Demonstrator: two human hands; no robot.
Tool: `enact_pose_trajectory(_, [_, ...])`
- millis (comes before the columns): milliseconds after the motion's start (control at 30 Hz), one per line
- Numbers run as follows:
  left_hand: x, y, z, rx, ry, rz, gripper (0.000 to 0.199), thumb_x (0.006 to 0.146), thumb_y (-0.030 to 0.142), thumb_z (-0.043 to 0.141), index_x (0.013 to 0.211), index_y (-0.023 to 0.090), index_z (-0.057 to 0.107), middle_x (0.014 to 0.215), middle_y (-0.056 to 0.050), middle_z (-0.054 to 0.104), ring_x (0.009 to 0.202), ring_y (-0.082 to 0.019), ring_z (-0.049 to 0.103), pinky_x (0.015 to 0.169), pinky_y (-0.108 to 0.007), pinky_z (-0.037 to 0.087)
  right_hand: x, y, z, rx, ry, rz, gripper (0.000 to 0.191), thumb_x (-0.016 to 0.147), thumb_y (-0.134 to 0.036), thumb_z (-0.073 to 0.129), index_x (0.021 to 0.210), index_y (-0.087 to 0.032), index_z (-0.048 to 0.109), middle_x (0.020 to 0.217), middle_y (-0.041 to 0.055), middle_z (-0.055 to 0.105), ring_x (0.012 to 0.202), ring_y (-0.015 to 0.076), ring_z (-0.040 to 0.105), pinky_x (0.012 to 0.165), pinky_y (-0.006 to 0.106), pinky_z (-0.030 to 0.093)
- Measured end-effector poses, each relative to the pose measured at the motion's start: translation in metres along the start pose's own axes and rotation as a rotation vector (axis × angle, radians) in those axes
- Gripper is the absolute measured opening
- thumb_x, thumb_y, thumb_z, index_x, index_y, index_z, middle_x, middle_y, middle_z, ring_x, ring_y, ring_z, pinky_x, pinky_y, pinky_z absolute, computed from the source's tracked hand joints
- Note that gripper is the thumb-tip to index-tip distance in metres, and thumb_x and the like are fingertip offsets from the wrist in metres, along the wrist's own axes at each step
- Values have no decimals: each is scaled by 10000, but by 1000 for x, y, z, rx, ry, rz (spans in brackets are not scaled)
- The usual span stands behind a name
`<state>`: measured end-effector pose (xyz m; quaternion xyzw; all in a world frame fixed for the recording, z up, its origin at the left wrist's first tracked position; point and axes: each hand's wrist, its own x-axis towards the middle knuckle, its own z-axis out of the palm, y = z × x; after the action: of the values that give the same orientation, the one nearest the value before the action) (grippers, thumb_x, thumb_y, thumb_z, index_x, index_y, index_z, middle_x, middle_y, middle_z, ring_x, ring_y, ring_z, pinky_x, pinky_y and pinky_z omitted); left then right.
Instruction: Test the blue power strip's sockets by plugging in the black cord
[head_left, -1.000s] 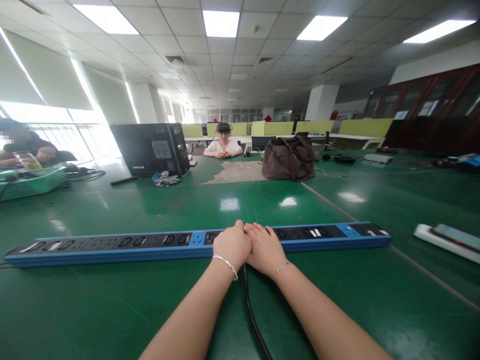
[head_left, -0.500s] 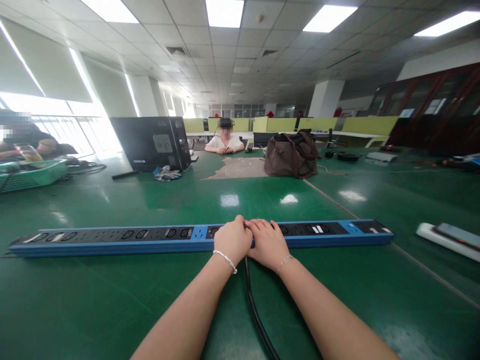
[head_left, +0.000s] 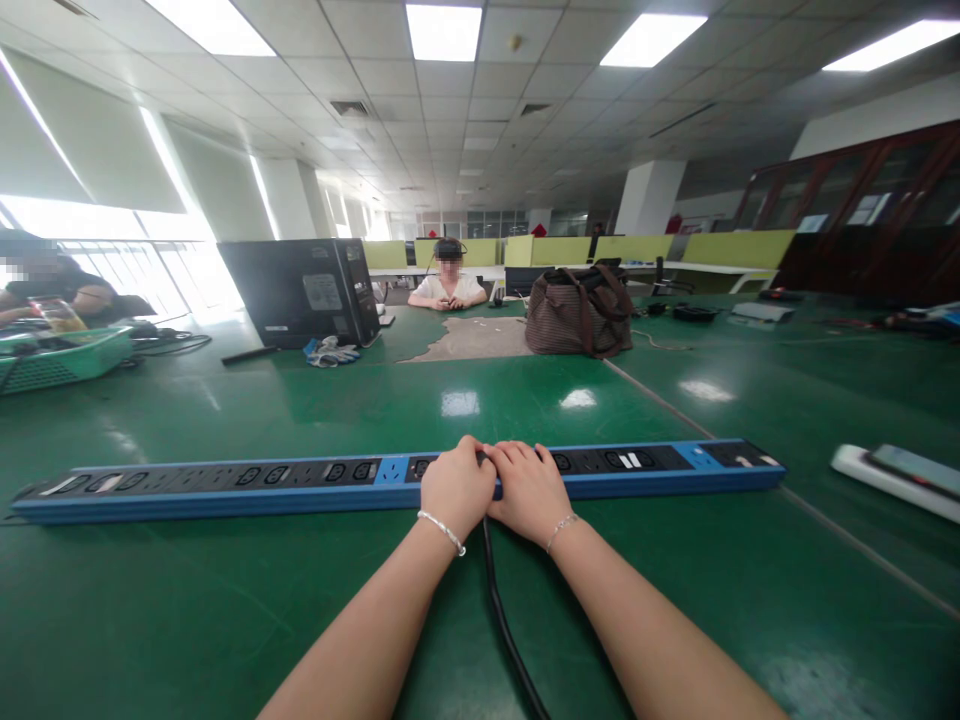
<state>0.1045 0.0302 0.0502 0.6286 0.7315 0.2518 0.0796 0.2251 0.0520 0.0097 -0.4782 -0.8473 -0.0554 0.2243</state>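
Jointly, left hand and right hand partly hide the power strip, grip impossible to tell.

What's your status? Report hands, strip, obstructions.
Left hand, right hand on power strip, grip hidden. Strip lying across green table. In the way: hands hide part of strip; black cable emerging beneath.

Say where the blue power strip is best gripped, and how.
The blue power strip is probably best gripped across its long edges, left and right of its middle, from above: it lies flat on the green table, long and narrow, so spread holds should balance it.
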Motion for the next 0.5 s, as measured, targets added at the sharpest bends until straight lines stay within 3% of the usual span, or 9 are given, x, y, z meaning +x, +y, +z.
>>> enact_pose_trajectory(400, [-1, 0, 4, -26, -6, -19, 241, 786, 309, 431, 935, 228, 602, 843, -90, 700, 798, -248, 649, 709, -341, 446, 1, 0, -1, -9, -13, 3, 556, 714, -389, 576, 1240, -231, 489, 1238, 86, 561, 1147, 254, 455, 1013, 449, 230])
enact_pose_trajectory(500, [-4, 9, -9, -42, 33, -13, 243, 793, 298, 435, 952, 212, 597, 834, -93, 696, 797, -244, 648, 716, -336, 442, 1, -1, -1, -25, -25, 8, 541, 729, -415, 568, 1232, -229, 494, 1244, 91, 557, 1151, 254, 456, 1011, 448, 238])
